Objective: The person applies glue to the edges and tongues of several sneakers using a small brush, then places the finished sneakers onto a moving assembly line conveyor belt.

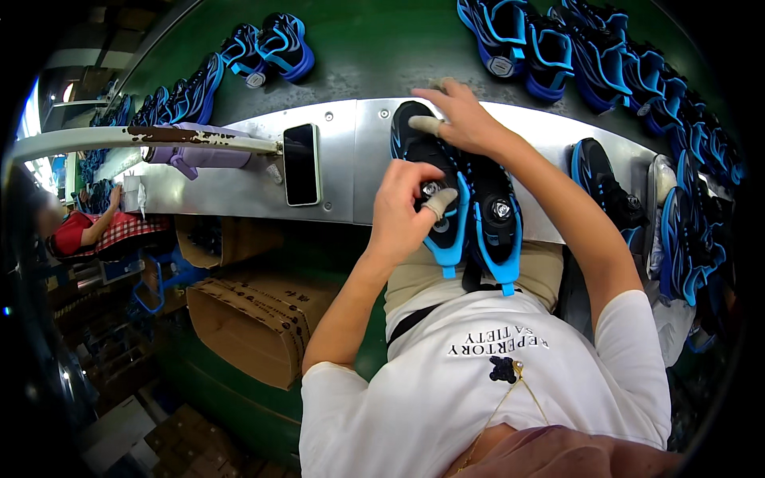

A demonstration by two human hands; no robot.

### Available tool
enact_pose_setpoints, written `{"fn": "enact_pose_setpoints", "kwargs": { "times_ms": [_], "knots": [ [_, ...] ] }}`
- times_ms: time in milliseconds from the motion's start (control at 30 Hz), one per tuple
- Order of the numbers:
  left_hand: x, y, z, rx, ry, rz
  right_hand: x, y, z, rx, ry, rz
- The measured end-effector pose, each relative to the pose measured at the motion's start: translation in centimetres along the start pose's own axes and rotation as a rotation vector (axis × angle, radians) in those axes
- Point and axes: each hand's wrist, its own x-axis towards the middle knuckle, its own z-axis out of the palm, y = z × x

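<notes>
A pair of black sneakers with blue trim sits side by side in front of me, heels toward my body. My left hand (406,209) is curled at the opening of the left sneaker (450,239), thumb and forefinger by its tongue. A pale finger cot covers that thumb. Above the toes, my right hand (466,119) has its fingers apart, and its cot-covered thumb lies over the left sneaker's toe. The right sneaker (488,179) stands partly under my right wrist, with a round pale label inside its opening.
A metal ledge (343,171) holds a phone (301,165) and a lilac bottle (211,151). Beyond it, a green conveyor (374,48) carries several sneakers. More sneakers (689,231) stand at right. A painted metal bar (88,142) crosses at left, above cardboard boxes (255,319). Another person (84,231) sits far left.
</notes>
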Motion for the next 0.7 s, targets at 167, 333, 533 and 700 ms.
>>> {"fn": "enact_pose_setpoints", "kwargs": {
  "times_ms": [167,333,533,700],
  "knots": [
    [0.1,0.4,-1.6,-0.092,-0.167,0.058,1.0,0.0,2.7,-0.05,-0.115,0.061],
    [0.2,-1.0,-1.4,-0.107,-0.202,0.015,1.3,-0.1,2.5,-0.074,-0.151,0.059],
    [-0.3,-0.5,-0.9,0.054,-0.131,0.019,1.5,-0.2,2.4,-0.095,-0.149,0.056],
    [0.1,-0.7,-1.5,-0.145,-0.186,0.108,1.6,0.1,2.5,-0.082,-0.148,0.042]
  ]
}}
